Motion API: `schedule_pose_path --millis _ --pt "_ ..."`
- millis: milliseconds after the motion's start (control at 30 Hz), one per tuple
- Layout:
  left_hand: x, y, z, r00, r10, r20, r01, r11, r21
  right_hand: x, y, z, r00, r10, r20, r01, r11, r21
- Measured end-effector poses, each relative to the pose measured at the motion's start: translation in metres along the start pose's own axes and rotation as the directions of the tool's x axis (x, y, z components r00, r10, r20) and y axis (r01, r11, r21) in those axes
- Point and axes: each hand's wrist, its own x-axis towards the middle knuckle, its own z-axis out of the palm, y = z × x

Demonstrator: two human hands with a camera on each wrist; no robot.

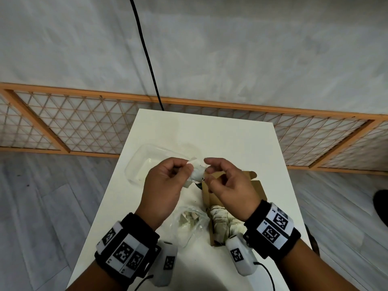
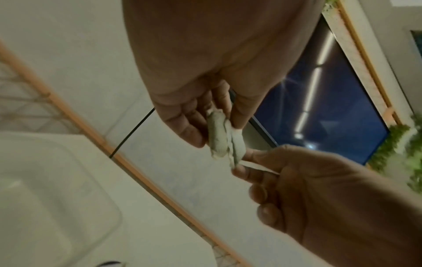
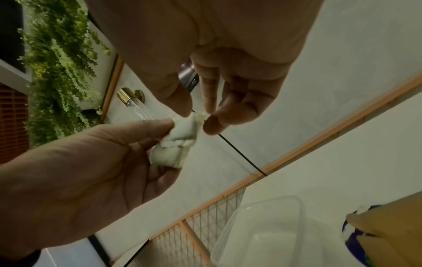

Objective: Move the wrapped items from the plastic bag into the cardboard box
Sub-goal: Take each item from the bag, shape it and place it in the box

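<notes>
Both hands are raised above the table and hold one white paper-wrapped item between them. My left hand grips its body with thumb and fingers. My right hand pinches the wrapper's end with thumb and fingertips. Below my right wrist stands the open cardboard box, with several wrapped items inside. A clear plastic bag lies just left of the box, pale wrapped pieces showing through it.
An empty clear plastic container sits on the white table behind my left hand. A black cable hangs down to the table's far edge. A wooden lattice rail runs along the wall beyond.
</notes>
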Motion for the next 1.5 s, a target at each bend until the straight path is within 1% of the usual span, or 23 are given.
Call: schedule_pose_path --millis 33,100,167,233,333,467,567,633,667,767,900,933,1000,1100,1167,1200,1400,1500 --pt "0.0 -0.003 -0.001 1.0 0.023 0.008 -0.024 0.998 0.059 0.001 0.0 -0.002 0.999 -0.023 -0.034 0.022 0.999 -0.044" --pt "0.0 -0.01 -0.001 0.997 0.065 0.051 -0.073 0.98 0.183 0.003 -0.002 -0.007 0.996 -0.079 -0.045 0.074 0.993 -0.096" --pt "-0.001 -0.015 -0.001 0.99 0.093 0.107 -0.12 0.95 0.287 0.005 -0.005 -0.01 0.995 -0.097 -0.002 0.095 0.983 -0.156" --pt "-0.003 -0.015 0.001 0.985 0.111 0.129 -0.147 0.936 0.321 0.008 -0.005 -0.011 0.997 -0.066 0.046 0.075 0.974 -0.214" --pt "-0.003 -0.011 0.006 0.988 0.118 0.099 -0.139 0.962 0.235 0.011 -0.006 -0.012 0.998 -0.052 0.046 0.063 0.958 -0.28" --pt "0.0 -0.01 0.009 0.999 0.047 0.019 -0.047 0.999 0.012 0.008 -0.01 -0.012 1.0 -0.02 0.013 0.022 0.99 -0.136" --pt "0.0 -0.011 0.01 0.999 0.004 -0.034 -0.007 0.996 -0.088 0.006 -0.011 -0.013 0.999 0.007 -0.037 -0.011 0.995 -0.096" --pt "0.0 -0.01 0.01 0.999 -0.009 -0.048 0.003 0.994 -0.108 0.006 -0.012 -0.01 0.999 0.018 -0.05 -0.022 0.997 -0.077" --pt "0.0 -0.01 0.01 0.999 -0.008 -0.048 0.003 0.994 -0.105 0.006 -0.012 -0.008 0.998 0.012 -0.056 -0.014 0.999 -0.039" --pt "0.001 -0.011 0.009 1.0 0.002 -0.031 -0.004 0.997 -0.077 0.007 -0.01 -0.003 0.998 -0.043 -0.046 0.045 0.998 0.034" --pt "0.003 -0.01 0.008 0.999 -0.001 -0.04 -0.003 0.996 -0.092 0.01 -0.009 -0.002 0.997 -0.07 -0.017 0.069 0.997 -0.03" --pt "0.003 -0.009 0.008 0.999 -0.008 -0.053 0.002 0.994 -0.11 0.01 -0.011 -0.002 0.998 -0.065 -0.026 0.065 0.998 0.002" --pt "0.004 -0.01 0.007 0.995 -0.037 -0.091 0.021 0.984 -0.174 0.012 -0.013 -0.002 0.999 -0.023 -0.044 0.029 0.992 0.122" --pt "0.008 -0.016 0.006 0.985 -0.101 -0.136 0.063 0.963 -0.261 0.015 -0.012 -0.001 0.997 0.074 -0.032 -0.059 0.941 0.332" --pt "0.009 -0.018 0.008 0.982 -0.139 -0.125 0.099 0.954 -0.282 0.016 -0.011 0.001 0.991 0.13 0.014 -0.123 0.895 0.428" --pt "0.009 -0.019 0.01 0.982 -0.156 -0.11 0.119 0.951 -0.284 0.017 -0.009 0.002 0.988 0.152 0.031 -0.15 0.884 0.443" --pt "0.004 -0.024 0.024 0.972 -0.231 0.037 0.23 0.916 -0.328 0.019 0.005 0.009 0.977 0.215 -0.012 -0.195 0.909 0.367" --pt "0.003 -0.025 0.029 0.964 -0.244 0.106 0.265 0.903 -0.339 0.015 0.014 0.001 0.974 0.228 0.003 -0.215 0.911 0.351"
